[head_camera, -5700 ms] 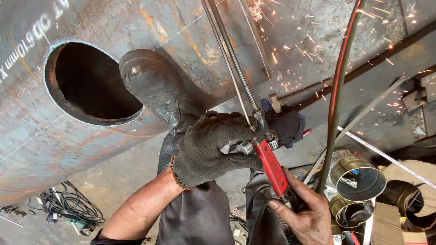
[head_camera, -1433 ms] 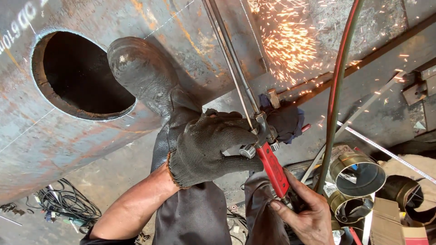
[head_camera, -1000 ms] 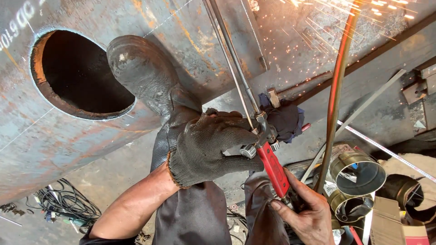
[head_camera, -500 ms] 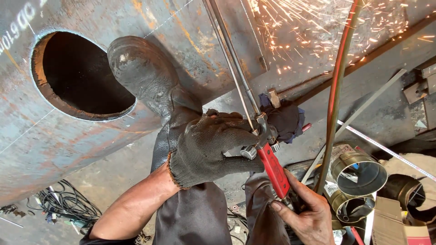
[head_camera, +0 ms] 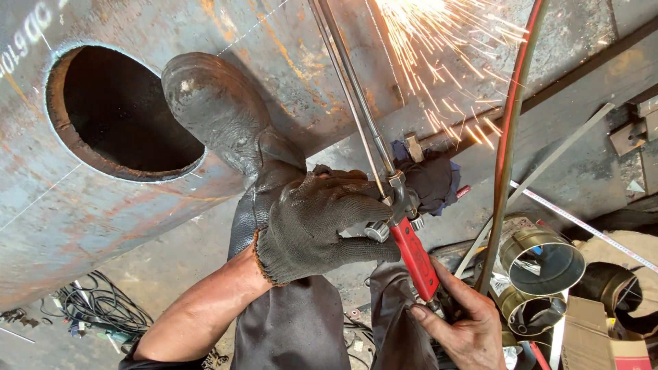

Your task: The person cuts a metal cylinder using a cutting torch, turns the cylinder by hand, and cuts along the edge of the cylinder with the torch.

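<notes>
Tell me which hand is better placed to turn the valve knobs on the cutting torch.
Left, probably: the gloved left hand already wraps the torch at its knobs. The bare right hand sits lower, on the red handle's end.

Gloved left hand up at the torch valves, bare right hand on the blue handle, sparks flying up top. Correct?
Not quite: the head view shows the cutting torch's handle is red, not blue. The rest holds: the gloved left hand is at the valves, the bare right hand grips the handle's lower end, and sparks fly up top.
</notes>
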